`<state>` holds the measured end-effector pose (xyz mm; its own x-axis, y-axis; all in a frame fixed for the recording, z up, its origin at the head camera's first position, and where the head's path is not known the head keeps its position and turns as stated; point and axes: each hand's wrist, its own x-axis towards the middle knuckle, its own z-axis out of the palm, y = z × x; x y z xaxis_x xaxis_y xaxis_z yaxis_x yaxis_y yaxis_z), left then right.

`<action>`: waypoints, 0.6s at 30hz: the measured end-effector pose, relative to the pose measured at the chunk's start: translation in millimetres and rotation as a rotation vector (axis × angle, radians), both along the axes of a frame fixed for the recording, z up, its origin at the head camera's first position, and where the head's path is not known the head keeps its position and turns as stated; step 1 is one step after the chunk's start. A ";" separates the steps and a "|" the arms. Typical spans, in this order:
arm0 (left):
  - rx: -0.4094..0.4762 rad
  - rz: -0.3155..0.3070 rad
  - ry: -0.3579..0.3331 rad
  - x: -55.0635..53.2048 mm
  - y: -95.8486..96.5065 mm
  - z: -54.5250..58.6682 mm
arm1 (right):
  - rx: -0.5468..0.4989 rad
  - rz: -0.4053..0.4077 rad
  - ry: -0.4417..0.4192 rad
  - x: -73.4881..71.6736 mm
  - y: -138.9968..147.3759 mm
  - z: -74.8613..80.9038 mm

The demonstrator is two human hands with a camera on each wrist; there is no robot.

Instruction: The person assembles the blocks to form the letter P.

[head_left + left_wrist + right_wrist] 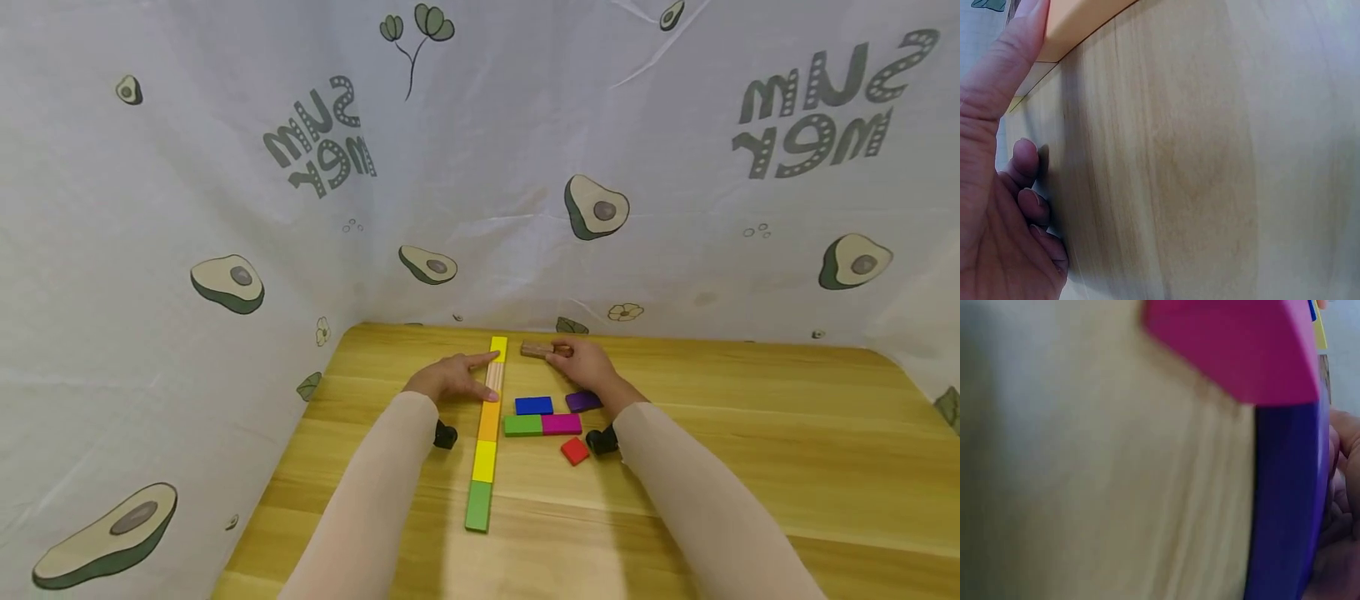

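Note:
A straight row of flat wooden blocks runs away from me: a green block [477, 506] nearest, then a yellow block [484, 461], an orange block [489, 422], a plain wood block [494, 376] and another yellow block [498, 344] at the far end. My left hand [452, 377] lies along its left side, index finger at the far yellow block and thumb at the orange one. In the left wrist view its other fingers [1036, 206] bend loosely above the tabletop. Right of the row's far end, my right hand [588, 364] pinches a brown block [535, 349] by its right end.
Between the arms lie a blue block [533, 406], a purple block [583, 402], a green block [522, 426] end to end with a magenta block [562, 424], and a red block [574, 451]. A printed cloth [495, 208] hangs behind the wooden table [750, 467].

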<state>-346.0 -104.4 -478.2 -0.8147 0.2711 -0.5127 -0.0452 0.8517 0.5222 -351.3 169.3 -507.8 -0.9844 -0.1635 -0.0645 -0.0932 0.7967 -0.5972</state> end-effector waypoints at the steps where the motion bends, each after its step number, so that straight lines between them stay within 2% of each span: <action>1: -0.003 -0.002 -0.001 -0.5 0.0 0.4 | 0.002 -0.003 -0.001 -1.7 -0.3 0.0; 8: -0.006 -0.009 -0.009 -0.1 0.6 2.1 | 0.016 -0.034 -0.039 -8.4 -3.9 3.6; 18: -0.011 0.008 -0.018 -0.4 1.1 3.5 | 0.074 -0.060 0.026 -7.2 -11.6 3.0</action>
<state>-346.4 -103.4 -474.7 -0.8074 0.2591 -0.5301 -0.0614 0.8567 0.5121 -358.5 157.7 -504.9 -0.9938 -0.1003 -0.0486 -0.0589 0.8433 -0.5342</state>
